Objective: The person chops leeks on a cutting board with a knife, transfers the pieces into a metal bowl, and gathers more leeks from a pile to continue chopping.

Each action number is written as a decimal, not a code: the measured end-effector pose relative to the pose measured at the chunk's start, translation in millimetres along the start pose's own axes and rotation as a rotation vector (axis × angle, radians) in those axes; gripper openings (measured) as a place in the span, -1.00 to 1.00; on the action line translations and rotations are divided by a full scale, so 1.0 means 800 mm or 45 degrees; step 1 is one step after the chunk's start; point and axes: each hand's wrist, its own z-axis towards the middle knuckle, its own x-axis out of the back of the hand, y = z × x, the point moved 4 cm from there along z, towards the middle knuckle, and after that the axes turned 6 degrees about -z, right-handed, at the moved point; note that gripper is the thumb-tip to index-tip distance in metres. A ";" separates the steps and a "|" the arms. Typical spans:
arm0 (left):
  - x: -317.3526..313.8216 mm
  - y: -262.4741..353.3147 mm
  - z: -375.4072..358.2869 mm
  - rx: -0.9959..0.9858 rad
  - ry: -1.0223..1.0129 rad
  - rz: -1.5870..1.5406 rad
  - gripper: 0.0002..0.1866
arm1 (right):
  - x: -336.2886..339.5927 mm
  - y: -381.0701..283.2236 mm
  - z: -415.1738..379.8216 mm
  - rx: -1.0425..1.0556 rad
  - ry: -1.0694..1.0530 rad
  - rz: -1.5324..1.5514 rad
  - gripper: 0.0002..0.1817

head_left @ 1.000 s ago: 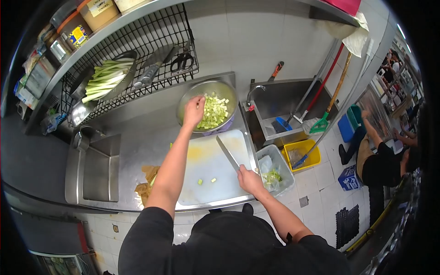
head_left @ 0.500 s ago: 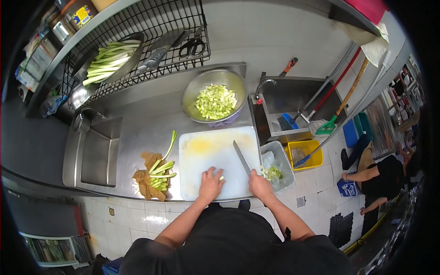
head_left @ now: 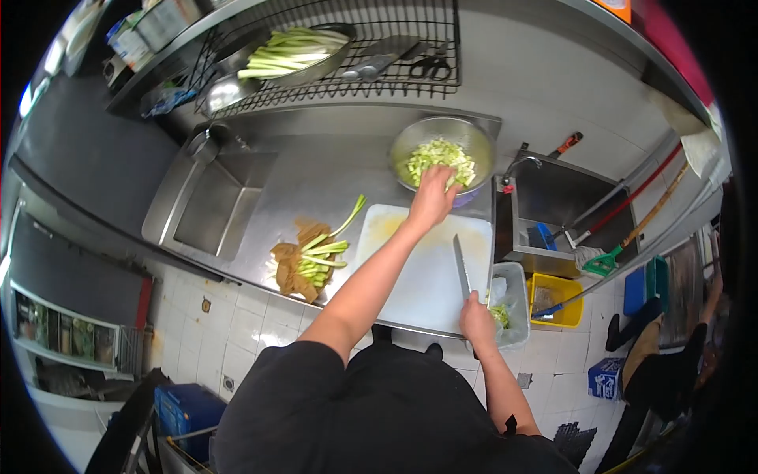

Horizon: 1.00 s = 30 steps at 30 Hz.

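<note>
My left hand (head_left: 436, 189) reaches over the near rim of a metal colander (head_left: 401, 150), its fingers apart just above the chopped green-white stalk pieces (head_left: 437, 153). Whether a piece still sits beneath the fingers is hidden. In a closed grip at the board's right edge, my right hand (head_left: 477, 318) holds a kitchen knife (head_left: 463, 268), its blade pointing away over the white cutting board (head_left: 430, 276). Left of the board, long green-white stalks (head_left: 322, 257), which look like spring onions, lie on crumpled brown paper (head_left: 294, 272).
On the wire rack (head_left: 260, 93) rest a pan of stalks (head_left: 296, 51) and scissors (head_left: 431, 67). A sink (head_left: 221, 209) lies at left, another basin (head_left: 553, 193) at right. A clear bin (head_left: 515, 304) and a yellow bucket (head_left: 564, 308) stand right of the counter. Another person (head_left: 671, 355) is farther right.
My left hand has moved from the board up to the colander. The small piece beside it on the board is gone. My right hand keeps the knife near the board's right edge. The view has shifted.
</note>
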 end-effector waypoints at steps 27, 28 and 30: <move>0.371 -0.208 -0.313 0.897 -0.056 0.652 -0.29 | 0.033 -0.037 0.007 0.163 0.002 -0.133 -0.75; 0.375 -0.211 -0.317 0.904 -0.055 0.657 -0.29 | 0.033 -0.040 0.012 0.168 -0.006 -0.132 -0.75; 0.392 -0.214 -0.326 1.063 0.161 0.869 -0.20 | 0.036 -0.051 0.023 0.319 0.163 -0.150 -0.67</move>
